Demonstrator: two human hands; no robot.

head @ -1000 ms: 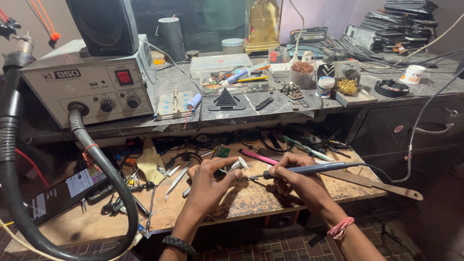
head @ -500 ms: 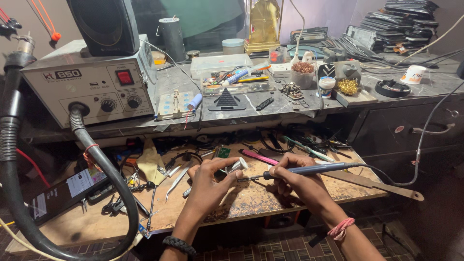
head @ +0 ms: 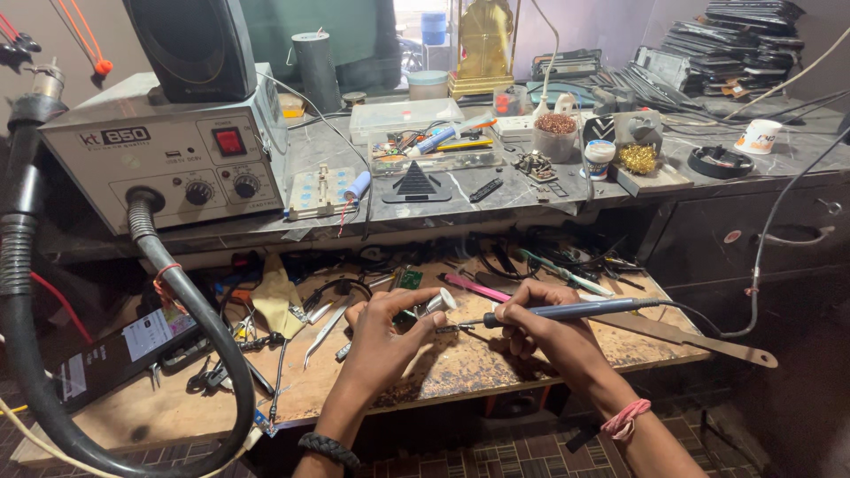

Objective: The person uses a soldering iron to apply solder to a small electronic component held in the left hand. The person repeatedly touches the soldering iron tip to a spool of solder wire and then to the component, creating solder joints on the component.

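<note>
My right hand [head: 542, 329] grips a blue-handled soldering iron [head: 567, 312] like a pen, its tip pointing left toward my left hand. My left hand [head: 382, 335] pinches a small silvery cylindrical part [head: 436, 304] between thumb and fingers, just above the scorched wooden pull-out board [head: 460, 372]. The iron's tip sits right beside that part. A black bracelet is on my left wrist and a pink band on my right wrist.
A grey hot-air rework station [head: 168, 155] with a thick black hose [head: 208, 354] stands at the left. Tweezers [head: 328, 323], a pink tool [head: 474, 287], cables and a small green board [head: 409, 279] litter the board. The marble shelf [head: 496, 199] above holds jars, a clear parts box and a white cup [head: 760, 135].
Both hands stay almost still over the board. The iron's tip remains close to the part in my left hand.
</note>
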